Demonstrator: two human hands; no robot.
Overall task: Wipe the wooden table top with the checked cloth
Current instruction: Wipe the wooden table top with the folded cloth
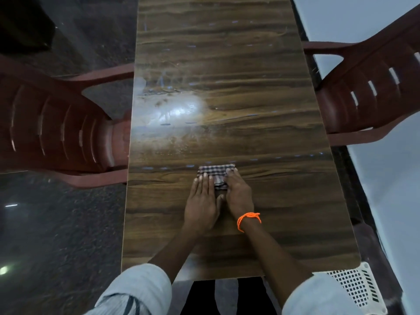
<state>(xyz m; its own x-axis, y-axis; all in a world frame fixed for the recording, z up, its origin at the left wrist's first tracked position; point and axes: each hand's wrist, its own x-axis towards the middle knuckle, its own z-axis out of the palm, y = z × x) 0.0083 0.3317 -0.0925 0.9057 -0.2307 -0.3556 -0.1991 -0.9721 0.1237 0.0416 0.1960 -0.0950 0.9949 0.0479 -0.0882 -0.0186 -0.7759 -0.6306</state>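
Two red plastic chairs [56,123] flank the long wooden tabletop [227,64], one at the left edge of the frame, one at upper right. The folded checked cloth [216,171] lies low in the middle of the frame. Both hands press on it with flat, straight fingers: left hand [202,201] beside right hand [239,194], which wears an orange wrist thread [248,220]. Wiping seems just begun; next, push the cloth toward the far smeared patch.

Sleeves [138,289]: I'm seeing pale blue-grey cuffs, both riding rolled up the forearms.
Right wrist: it's wearing a knotted orange cord bracelet [248,219].
Legs: dark trousers [227,296] are showing below.
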